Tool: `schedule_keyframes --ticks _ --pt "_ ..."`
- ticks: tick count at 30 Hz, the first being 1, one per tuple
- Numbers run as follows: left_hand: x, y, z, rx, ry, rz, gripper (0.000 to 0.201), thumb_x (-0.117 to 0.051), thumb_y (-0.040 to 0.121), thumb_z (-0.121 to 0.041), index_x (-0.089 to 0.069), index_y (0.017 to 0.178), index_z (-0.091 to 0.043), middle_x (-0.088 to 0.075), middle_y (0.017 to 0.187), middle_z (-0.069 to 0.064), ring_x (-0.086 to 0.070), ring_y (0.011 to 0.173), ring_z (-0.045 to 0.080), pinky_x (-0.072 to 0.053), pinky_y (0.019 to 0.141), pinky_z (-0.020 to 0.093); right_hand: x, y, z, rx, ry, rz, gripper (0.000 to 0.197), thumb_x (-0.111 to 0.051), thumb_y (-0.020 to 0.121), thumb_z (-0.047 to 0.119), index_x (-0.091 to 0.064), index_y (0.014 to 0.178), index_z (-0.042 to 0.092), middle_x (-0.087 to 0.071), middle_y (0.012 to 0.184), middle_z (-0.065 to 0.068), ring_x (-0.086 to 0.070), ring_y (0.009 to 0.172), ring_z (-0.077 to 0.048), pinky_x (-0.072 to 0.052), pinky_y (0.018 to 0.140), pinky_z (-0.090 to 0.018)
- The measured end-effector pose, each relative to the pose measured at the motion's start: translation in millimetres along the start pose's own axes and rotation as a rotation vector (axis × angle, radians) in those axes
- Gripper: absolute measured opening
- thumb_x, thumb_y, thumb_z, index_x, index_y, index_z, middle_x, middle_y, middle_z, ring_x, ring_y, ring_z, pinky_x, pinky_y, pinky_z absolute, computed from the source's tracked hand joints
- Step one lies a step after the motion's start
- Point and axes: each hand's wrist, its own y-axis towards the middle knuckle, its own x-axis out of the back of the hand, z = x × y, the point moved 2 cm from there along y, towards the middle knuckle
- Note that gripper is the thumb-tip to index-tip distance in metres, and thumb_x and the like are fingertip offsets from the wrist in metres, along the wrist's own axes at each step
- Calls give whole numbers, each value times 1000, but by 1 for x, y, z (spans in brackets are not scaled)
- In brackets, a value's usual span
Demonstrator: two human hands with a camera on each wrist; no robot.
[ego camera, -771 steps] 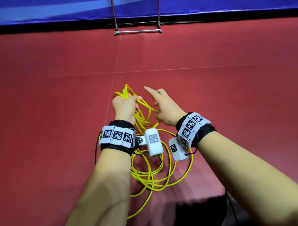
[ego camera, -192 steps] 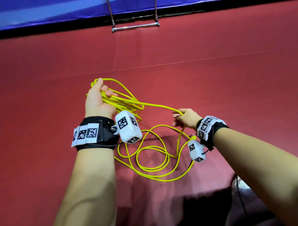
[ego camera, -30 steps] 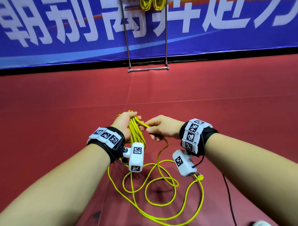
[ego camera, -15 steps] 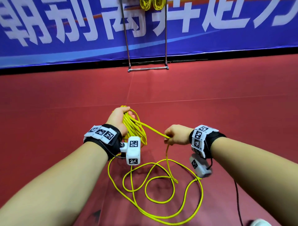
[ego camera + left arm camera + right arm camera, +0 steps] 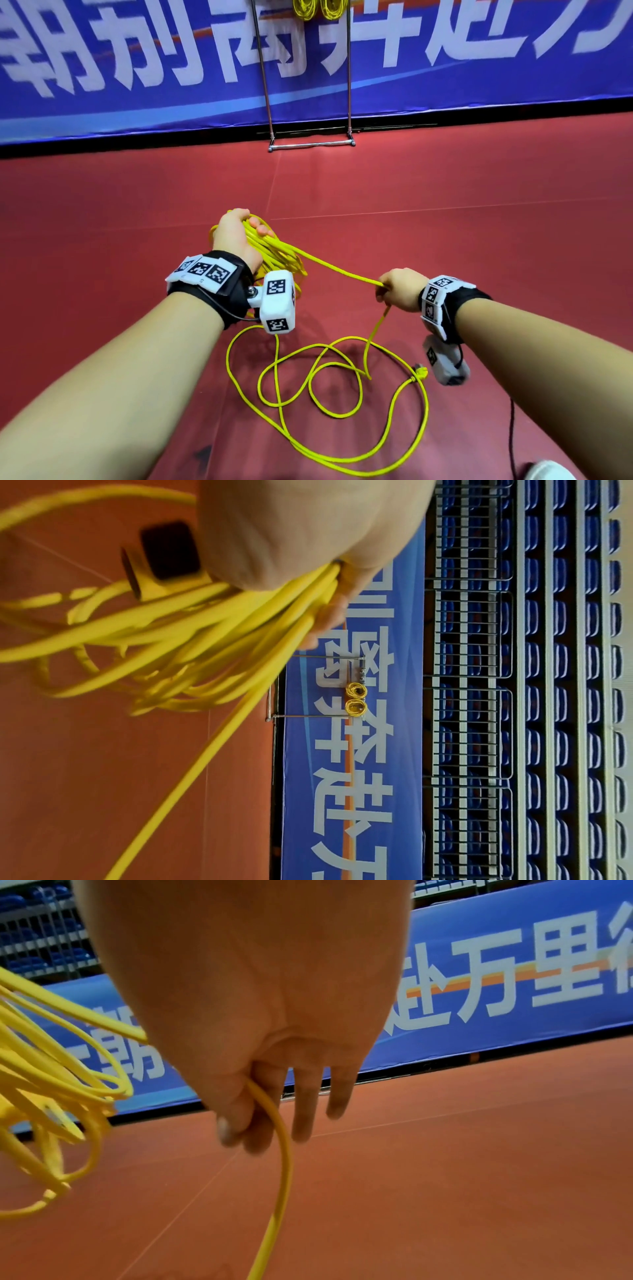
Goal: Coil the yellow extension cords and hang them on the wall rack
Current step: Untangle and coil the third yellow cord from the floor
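Left hand: your left hand (image 5: 236, 233) is raised above the red floor (image 5: 479, 274) with its fingers curled round a bundle of gathered loops of the yellow extension cord (image 5: 274, 250); the grip is clenched on that bundle, and the left wrist view shows the strands passing under your palm (image 5: 291, 534).
Plug: a black-faced plug end (image 5: 164, 553) shows among the loops just beside your left palm in the left wrist view.
Right hand: your right hand (image 5: 399, 289) is lower and to the right of the left, well apart from it; thumb and forefinger pinch 1 strand of the same cord, while the other fingers (image 5: 304, 1110) hang straighter.
Strand between hands: 1 line of cord (image 5: 339, 270) runs nearly taut from the left bundle to your right grip.
Loose cord: below your right hand the cord drops to the floor and lies in several open loops (image 5: 325, 394) between your forearms, ending in a small yellow connector (image 5: 419, 373) near the right wrist camera.
Rack: a metal rack (image 5: 310, 145) stands at the far edge of the floor against the blue banner (image 5: 137, 68).
Hung cords: 2 small yellow coils (image 5: 356, 699) already hang on the rack's upper part, side by side.
Cable: a thin black cable (image 5: 512, 431) trails down from your right wrist.
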Motion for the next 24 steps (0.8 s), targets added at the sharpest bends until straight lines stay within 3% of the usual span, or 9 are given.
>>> schedule_keyframes --ticks 2,5,8,11,13,15,17,21,24 --pt "5 0 -3 -66 12 -88 24 -46 89 -9 -35 69 -18 -38 50 -1 -35 36 17 -39 48 22 3 3 -9 -52 15 -111 22 -52 89 9 -63 88 28 -69 90 -2 -67 90 -24 -48 74 -27" --pt "16 5 -10 -129 37 -200 24 -50 81 -6 -35 65 -15 -39 51 0 -34 37 18 -37 49 24 23 9 -19 -177 314 -455 4 -52 96 22 -52 94 18 -64 86 -10 -62 83 -33 -42 67 -32" --pt "24 8 -16 -138 59 -236 25 -51 79 -5 -35 62 -15 -39 50 -1 -34 37 17 -36 49 24 30 15 -24 -274 562 -586 29 -58 94 44 -49 90 16 -68 85 -12 -63 81 -31 -41 68 -33" --pt "28 5 -19 -170 79 -243 25 -49 79 -3 -35 63 -15 -38 49 -1 -34 36 17 -35 48 23 15 7 -26 -284 688 -467 44 -62 86 59 -51 77 16 -64 66 -8 -67 58 -29 -47 60 -34" --pt "30 4 -16 -166 126 -216 28 -49 81 -1 -35 62 -15 -37 48 -1 -33 35 16 -34 47 21 5 0 -23 -257 861 -320 45 -64 85 56 -65 78 11 -44 55 -4 -50 41 -22 -44 48 -29" --pt "32 4 -9 -141 211 -169 30 -51 83 -2 -37 61 -16 -37 47 -1 -32 35 15 -32 47 21 3 0 -20 -253 966 -195 41 -71 82 49 -72 84 9 -32 56 -1 -31 44 -17 -30 45 -23" --pt "32 5 -2 -126 296 -134 30 -53 84 -3 -39 61 -16 -37 46 0 -31 34 15 -32 46 21 7 1 -16 -235 1044 -92 29 -76 75 36 -68 88 12 -31 57 1 -25 45 -14 -21 47 -23" --pt "34 10 3 -89 351 -100 29 -53 86 -4 -42 62 -16 -37 44 -1 -32 32 14 -33 42 20 7 -5 0 -163 1159 121 39 -68 74 18 -69 111 7 -32 58 2 -26 49 -11 -21 52 -26" --pt "37 13 2 -91 310 -145 27 -54 84 -2 -42 63 -15 -37 45 0 -32 32 15 -33 42 20 12 -15 8 -40 1324 279 33 -69 70 18 -70 103 13 -25 54 5 -22 48 -11 -21 54 -25"
